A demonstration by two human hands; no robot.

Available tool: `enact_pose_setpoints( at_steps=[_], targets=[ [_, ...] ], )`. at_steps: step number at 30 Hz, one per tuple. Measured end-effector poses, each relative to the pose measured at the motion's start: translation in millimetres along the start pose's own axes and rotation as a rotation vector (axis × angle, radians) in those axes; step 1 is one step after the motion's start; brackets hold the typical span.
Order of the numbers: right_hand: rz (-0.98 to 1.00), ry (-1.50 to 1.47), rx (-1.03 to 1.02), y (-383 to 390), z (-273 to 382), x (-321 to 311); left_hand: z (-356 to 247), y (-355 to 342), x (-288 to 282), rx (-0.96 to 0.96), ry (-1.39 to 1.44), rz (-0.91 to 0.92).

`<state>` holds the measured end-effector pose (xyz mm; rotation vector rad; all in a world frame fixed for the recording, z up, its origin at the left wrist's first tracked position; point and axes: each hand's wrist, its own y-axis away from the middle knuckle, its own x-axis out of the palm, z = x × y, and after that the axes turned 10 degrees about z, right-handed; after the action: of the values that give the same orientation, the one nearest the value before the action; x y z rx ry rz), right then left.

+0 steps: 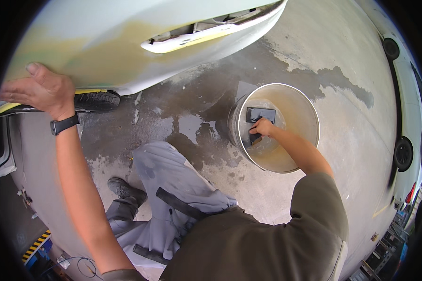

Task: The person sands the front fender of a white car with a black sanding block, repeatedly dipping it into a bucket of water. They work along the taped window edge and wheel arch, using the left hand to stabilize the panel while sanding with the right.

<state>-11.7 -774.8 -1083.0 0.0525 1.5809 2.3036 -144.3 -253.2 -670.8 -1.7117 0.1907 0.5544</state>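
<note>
My left hand [44, 91] rests with its fingers stretched out against the lower part of a pale car body panel [112, 51], just above a tyre [97, 101]. Yellowish and greenish sanded patches cover much of that panel. Down inside a round metal bucket [309, 100], my right hand [263, 127] pinches a small dark piece [255, 138] that looks like sandpaper. Beyond those fingers, a dark rectangular block [261, 114] lies in the bucket. Cloudy, brownish water seems to fill part of it, though its depth is hard to judge.
Wet patches [190, 129] spread over the concrete floor between panel and bucket. A slot-shaped opening [211, 25] cuts into the panel. Another pale car [410, 126] stands at the far right. A cable [86, 266] and a yellow-black striped edge [36, 244] are at lower left.
</note>
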Motion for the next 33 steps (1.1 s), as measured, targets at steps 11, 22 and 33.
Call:
enact_pose_setpoints(
  at_steps=[11,22,33],
  targets=[
    [0.279,-0.521,-0.096,4,10,12,0,2,-1,-0.030,0.012,-0.016],
    [0.474,-0.852,0.081,-8,-25,15,17,8,7,0.077,-0.012,-0.086],
    [0.272,-0.340,0.181,-63,-99,28,36,48,48,0.008,0.067,-0.041]
  ],
)
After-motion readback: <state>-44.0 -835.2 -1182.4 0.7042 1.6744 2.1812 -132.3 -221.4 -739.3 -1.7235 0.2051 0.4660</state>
